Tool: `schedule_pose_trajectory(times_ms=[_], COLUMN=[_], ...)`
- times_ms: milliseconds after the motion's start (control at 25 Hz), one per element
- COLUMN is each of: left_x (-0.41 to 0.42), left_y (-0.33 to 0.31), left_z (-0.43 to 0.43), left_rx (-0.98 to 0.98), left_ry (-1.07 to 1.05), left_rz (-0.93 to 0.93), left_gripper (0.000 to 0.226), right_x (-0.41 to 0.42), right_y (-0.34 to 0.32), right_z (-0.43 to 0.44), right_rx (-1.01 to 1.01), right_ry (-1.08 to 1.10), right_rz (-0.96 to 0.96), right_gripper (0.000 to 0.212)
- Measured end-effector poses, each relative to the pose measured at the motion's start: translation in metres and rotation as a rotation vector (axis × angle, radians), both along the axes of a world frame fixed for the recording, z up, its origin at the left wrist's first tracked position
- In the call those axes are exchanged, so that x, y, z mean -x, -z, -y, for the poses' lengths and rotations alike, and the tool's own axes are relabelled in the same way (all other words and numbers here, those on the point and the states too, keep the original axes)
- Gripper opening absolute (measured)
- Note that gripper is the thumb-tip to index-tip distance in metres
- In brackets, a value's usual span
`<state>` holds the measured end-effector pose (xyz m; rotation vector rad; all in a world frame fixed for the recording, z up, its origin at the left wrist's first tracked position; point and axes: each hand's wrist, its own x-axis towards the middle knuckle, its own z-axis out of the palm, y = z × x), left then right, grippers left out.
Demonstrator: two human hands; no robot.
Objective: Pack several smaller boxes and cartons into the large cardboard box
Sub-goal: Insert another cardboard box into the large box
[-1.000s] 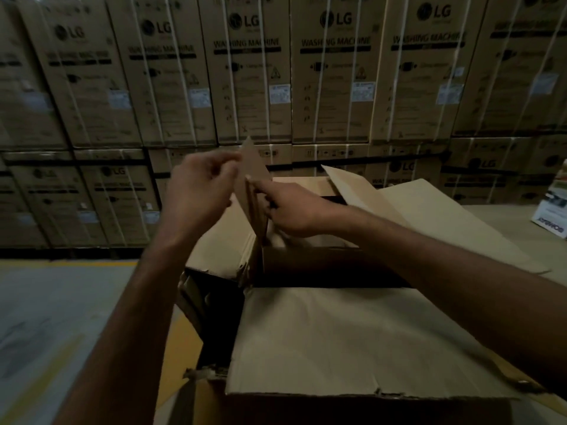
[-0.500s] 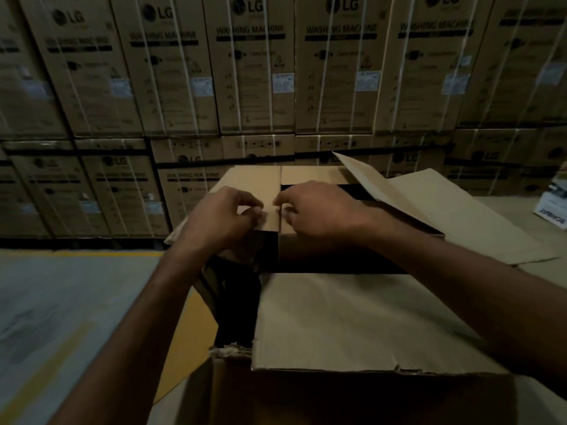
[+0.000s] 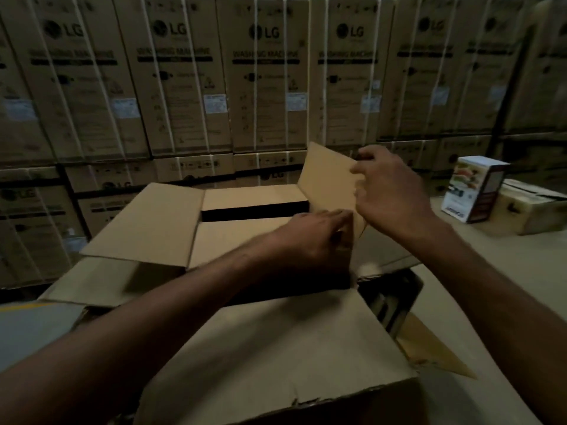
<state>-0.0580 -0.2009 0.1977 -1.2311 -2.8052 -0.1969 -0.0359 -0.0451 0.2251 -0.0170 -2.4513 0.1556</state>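
Both hands have shifted from the left flap seam, where they met half a second ago, across to the right side of the large cardboard box (image 3: 276, 348), and the left flap (image 3: 147, 222) now lies folded down flat. At the right side, the right hand (image 3: 389, 191) pinches the upper edge of the raised right flap (image 3: 325, 176), thumb in front and fingers curled behind it, holding the flap upright and slightly tilted. Beside it, the left hand (image 3: 319, 237) presses at the base of that same flap, fingers bent and close together against the cardboard; whether they actually grip it cannot be told. Nearest the camera, the near flap (image 3: 291, 363) lies folded over the opening, and a dark gap (image 3: 254, 211) shows the interior. To the right on the floor stand a printed carton (image 3: 472, 191) and, touching it, a low brown box (image 3: 534, 210). Behind everything rises a wall of washing machine cartons (image 3: 264, 75).
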Motion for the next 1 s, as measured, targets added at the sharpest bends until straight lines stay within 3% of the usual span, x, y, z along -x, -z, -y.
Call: schedule_pose_trajectory(times_ms=[80, 200, 400, 560, 640, 880, 1000], left_x=[0.006, 0.009, 0.022, 0.044, 0.046, 0.003, -0.043], left_y=[0.013, 0.024, -0.006, -0.017, -0.011, -0.053, -0.101], left_z=[-0.017, -0.03, 0.005, 0.066, 0.091, 0.118, 0.132], left_rx=[0.047, 0.109, -0.229, 0.023, 0.038, -0.248, -0.378], left_ry=[0.056, 0.071, -0.118, -0.436, -0.521, -0.463, -0.399], left_rz=[-0.065, -0.018, 0.123, 0.097, 0.101, -0.151, 0.237], left_gripper=[0.048, 0.047, 0.031, 0.042, 0.042, 0.028, 0.035], right_x=[0.005, 0.01, 0.041, 0.069, 0.078, 0.06, 0.029], right_y=[0.016, 0.047, 0.045, 0.039, 0.037, -0.02, -0.05], right_z=[-0.033, -0.052, -0.042, -0.001, 0.011, 0.001, -0.012], right_rx=[-0.114, 0.037, 0.097, 0.242, 0.253, 0.419, 0.622], right_ry=[0.154, 0.075, -0.199, -0.489, -0.53, -0.734, -0.976], right_rz=[0.18, 0.492, 0.441, 0.58, 0.586, 0.495, 0.717], right_gripper=[0.032, 0.029, 0.033, 0.046, 0.039, 0.008, 0.024])
